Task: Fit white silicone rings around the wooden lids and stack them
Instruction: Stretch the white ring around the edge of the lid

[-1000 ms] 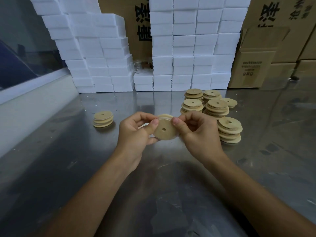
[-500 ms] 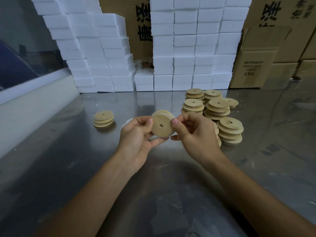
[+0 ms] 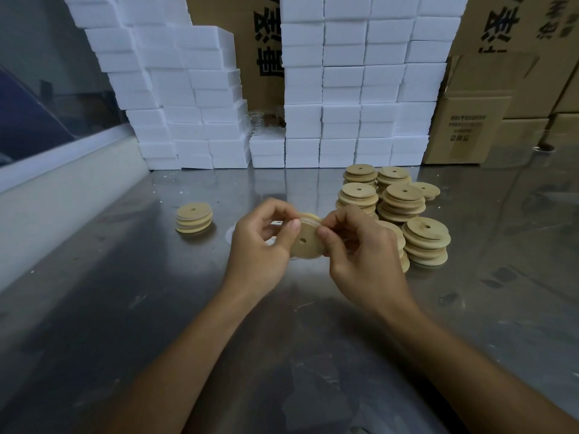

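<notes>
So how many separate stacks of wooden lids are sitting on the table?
6 visible: one alone at left; back pair and; middle pair and; nearest. A single lid lies far right; more hide behind the right hand.

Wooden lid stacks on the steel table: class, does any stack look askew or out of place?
Yes. The nearest right-hand stack is uneven, its upper lids slid sideways over the lower ones. One small stack sits alone to the left, apart from the main group. Both hands, left and right, hold one lid between them.
</notes>
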`<state>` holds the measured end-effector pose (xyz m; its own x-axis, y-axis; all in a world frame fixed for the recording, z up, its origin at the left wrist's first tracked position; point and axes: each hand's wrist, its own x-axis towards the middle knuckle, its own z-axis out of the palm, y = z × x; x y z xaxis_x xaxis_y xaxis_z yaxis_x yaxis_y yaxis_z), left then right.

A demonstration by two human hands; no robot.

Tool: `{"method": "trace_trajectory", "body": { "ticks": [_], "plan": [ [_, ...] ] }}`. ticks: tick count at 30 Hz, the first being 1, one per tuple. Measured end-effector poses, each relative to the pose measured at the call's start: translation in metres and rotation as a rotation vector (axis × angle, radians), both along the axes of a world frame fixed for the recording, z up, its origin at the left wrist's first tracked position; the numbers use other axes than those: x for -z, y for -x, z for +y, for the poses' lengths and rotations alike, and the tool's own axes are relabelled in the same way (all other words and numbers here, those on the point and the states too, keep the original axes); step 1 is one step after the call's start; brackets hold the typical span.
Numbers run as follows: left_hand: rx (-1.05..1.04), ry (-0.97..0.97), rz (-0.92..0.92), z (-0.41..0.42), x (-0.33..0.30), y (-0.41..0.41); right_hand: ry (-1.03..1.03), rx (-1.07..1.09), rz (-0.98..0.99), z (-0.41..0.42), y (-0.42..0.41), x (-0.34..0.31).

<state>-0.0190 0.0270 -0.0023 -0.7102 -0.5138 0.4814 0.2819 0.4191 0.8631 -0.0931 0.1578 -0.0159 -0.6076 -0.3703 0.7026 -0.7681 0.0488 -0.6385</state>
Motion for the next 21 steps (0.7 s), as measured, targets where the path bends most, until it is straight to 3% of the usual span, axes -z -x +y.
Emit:
{"method": "trace_trajectory", "body": {
  "ticks": [2,5,16,21],
  "plan": [
    [0.004,0.096,0.013,0.0020,-0.0004,-0.0002,-0.016,0.007,0.034,0.0008,-0.0001,-0.0003],
    [0.009,0.083,0.024,0.0020,-0.0001,-0.0001,-0.012,-0.009,0.041,0.0010,-0.0007,-0.0013],
    [0.131,-0.186,0.000,0.0083,-0.0037,-0.0022,0.081,-0.059,-0.044,-0.0017,0.0014,-0.0014],
    [0.155,-0.420,0.017,0.0074,-0.0059,-0.0017,0.156,-0.113,-0.215,-0.0038,0.0039,-0.0020]
  ]
}}
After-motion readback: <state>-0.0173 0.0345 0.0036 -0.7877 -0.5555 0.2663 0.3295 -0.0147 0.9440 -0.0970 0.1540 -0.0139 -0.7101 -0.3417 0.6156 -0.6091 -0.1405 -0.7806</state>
